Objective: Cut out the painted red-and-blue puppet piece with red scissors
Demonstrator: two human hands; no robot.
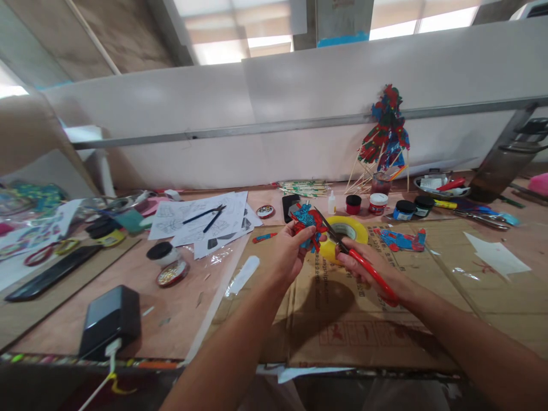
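My left hand [290, 252] is closed on a red and blue painted paper cutout [307, 220], holding it up over the flattened cardboard [351, 319]. In my right hand [371, 268] I grip red-handled scissors [349, 246], whose blades point up and left to the cutout's right edge. A yellow tape roll [346, 233] lies just behind the scissors. Another painted cutout piece [402, 240] lies flat to the right of the roll.
Small paint jars [378, 203] stand in a row along the back, beside a colourful puppet on sticks [387, 134]. Printed sheets with pens [201, 220] lie at the left. A black box with a white cable [110, 322] sits near the front left edge.
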